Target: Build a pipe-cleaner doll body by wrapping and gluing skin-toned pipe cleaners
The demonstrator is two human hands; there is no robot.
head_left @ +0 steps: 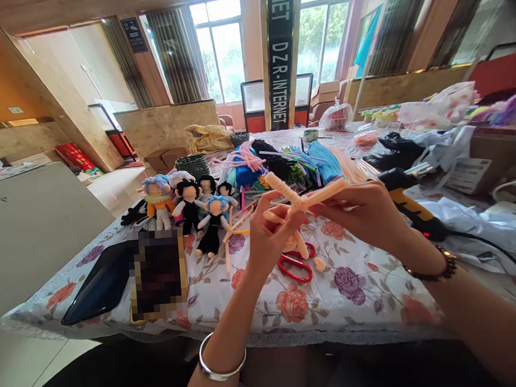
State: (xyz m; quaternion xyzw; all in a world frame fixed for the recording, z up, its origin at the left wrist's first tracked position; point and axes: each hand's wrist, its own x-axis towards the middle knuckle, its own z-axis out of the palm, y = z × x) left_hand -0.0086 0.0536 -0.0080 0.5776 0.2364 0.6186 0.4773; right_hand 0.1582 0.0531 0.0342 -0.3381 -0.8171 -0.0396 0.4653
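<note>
Peach chenille stems (280, 188), coiled and crossed into a small limbed shape, are held up over the table in both hands. My left hand (264, 235) pinches the shape near its middle, with one limb hanging below the fingers. Two fingers and the thumb of my right hand (365, 212) close around a straight peach length that stretches to the right. Beneath the hands lie red-handled scissors (295, 269), their blades hidden. Beside them rests a small peach coil (319, 264).
Several finished chenille dolls (189, 204) stand at the left, behind a dark tray (98, 281) and a blurred yellow-edged item (182, 281). Bundles of coloured stems (322, 161) lie further back. A black and yellow glue gun (421, 217) with its cord sits right of my right hand.
</note>
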